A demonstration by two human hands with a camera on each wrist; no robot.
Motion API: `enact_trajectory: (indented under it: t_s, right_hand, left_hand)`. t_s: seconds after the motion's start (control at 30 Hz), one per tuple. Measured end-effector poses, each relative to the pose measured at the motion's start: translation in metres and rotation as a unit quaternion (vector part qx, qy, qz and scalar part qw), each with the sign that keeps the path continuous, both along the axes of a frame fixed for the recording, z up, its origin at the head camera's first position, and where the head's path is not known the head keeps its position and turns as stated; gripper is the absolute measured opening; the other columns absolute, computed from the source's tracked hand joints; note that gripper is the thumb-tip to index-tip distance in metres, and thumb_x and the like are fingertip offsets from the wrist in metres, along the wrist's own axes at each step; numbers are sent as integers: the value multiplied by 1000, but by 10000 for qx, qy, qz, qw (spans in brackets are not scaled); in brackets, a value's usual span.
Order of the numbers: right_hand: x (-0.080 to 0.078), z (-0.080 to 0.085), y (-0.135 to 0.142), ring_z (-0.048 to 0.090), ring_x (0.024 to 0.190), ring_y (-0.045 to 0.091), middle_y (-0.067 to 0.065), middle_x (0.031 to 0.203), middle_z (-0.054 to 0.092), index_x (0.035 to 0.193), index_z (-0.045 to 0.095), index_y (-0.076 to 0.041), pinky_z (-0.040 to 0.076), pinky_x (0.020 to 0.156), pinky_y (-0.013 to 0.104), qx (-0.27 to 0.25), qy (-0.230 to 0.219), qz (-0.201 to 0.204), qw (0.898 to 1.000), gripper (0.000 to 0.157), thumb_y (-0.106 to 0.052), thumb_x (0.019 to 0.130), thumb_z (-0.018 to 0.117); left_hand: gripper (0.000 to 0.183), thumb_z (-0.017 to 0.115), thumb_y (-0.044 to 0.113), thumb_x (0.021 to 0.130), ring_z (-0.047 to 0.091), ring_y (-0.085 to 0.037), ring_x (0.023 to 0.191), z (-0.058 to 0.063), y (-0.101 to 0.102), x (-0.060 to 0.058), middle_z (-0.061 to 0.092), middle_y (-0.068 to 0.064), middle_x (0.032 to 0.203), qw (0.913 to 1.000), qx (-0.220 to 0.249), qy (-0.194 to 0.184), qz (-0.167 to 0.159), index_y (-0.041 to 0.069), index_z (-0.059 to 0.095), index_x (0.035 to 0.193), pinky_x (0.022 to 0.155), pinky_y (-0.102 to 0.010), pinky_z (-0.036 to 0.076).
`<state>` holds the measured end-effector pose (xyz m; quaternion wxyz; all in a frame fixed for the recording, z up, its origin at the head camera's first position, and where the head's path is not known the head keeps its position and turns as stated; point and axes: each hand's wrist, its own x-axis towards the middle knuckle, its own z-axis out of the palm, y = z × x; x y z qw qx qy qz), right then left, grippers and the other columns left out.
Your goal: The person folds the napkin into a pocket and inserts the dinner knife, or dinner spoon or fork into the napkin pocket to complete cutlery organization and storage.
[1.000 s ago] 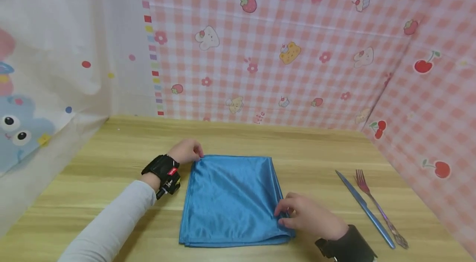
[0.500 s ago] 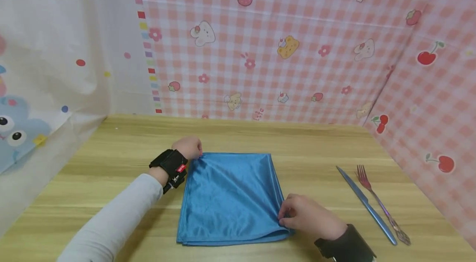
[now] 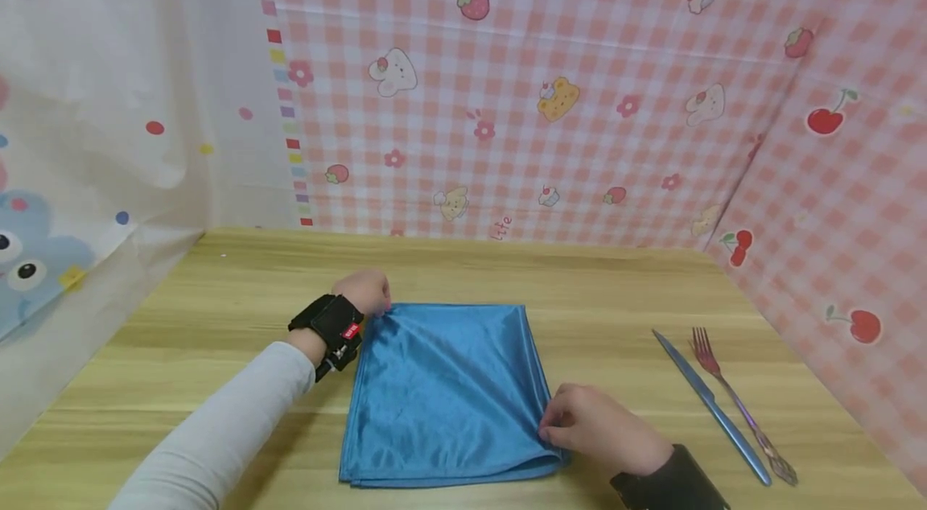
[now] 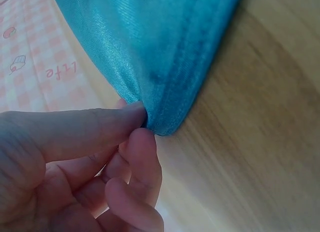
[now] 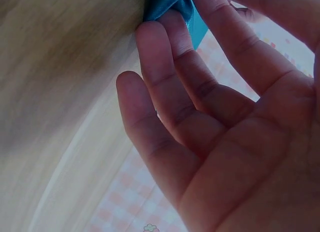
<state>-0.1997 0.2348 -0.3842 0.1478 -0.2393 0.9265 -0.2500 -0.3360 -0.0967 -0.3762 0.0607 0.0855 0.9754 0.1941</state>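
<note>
A blue satin cloth (image 3: 445, 389), folded into a rough square in layers, lies on the wooden table (image 3: 239, 277). My left hand (image 3: 364, 291) pinches its far left corner; in the left wrist view, thumb and fingers grip the stitched cloth corner (image 4: 160, 91). At the near right edge, my right hand (image 3: 597, 425) pinches the top layer, which lifts slightly there. Creases run diagonally across the cloth between both hands. In the right wrist view, the gathered cloth edge (image 5: 167, 2) shows at the fingertips, and the thumb's contact is mostly cut off.
To the right of the cloth lie a blue table knife (image 3: 713, 405) and a reddish-purple fork (image 3: 742, 405), side by side. A pink checked sheet (image 3: 507, 116) hangs behind the table and along its right side; a white sheet (image 3: 138, 76) hangs on the left.
My right fingers have closed on the cloth's near right edge and drawn it up slightly. The left hand has turned a little and keeps its corner. The head view has shifted slightly.
</note>
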Motion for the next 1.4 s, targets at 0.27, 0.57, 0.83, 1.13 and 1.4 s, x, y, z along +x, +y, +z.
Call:
enact_trajectory:
  t_s: [0.27,0.57,0.83,1.13,1.4]
  right_hand:
    - [-1,-1,-1,48,67,7,-4,78,54,82,72,-11,41,57,20,14,-7,-49,10000,10,-20,83,67]
    - [3,0,-7,45,57,5,-5,68,50,84,58,-14,38,52,20,145,-270,208,9993,9,-16,82,67]
    - [5,5,-4,45,59,3,-6,70,50,86,53,-14,38,52,19,4,-231,347,9991,9,-8,83,59]
    - [3,1,-3,49,67,7,-4,78,54,86,59,-12,41,59,21,114,-584,284,9978,6,-7,83,61]
    - [2,0,-7,49,64,9,-3,74,54,85,61,-12,40,58,22,308,-589,199,9976,6,-8,82,63]
  left_hand:
    - [37,60,7,83,34,-9,45,4,2,2,35,6,48,9999,35,60,-86,13,45,49,43,-22,24]
    - [31,60,8,84,38,-10,46,0,-3,-1,39,5,49,9998,186,-53,-72,10,52,54,45,-22,27]
    - [8,59,3,81,52,-13,57,-5,-13,-6,59,-3,71,9973,599,-386,-194,2,66,77,52,-23,40]
    - [7,61,1,79,48,-12,56,-4,-19,-14,53,-2,72,9883,1159,-991,-62,-1,63,86,53,-22,40]
    - [9,59,-2,77,51,-12,55,-4,-17,-15,56,-4,70,9918,828,-971,-6,-2,63,85,51,-22,40]
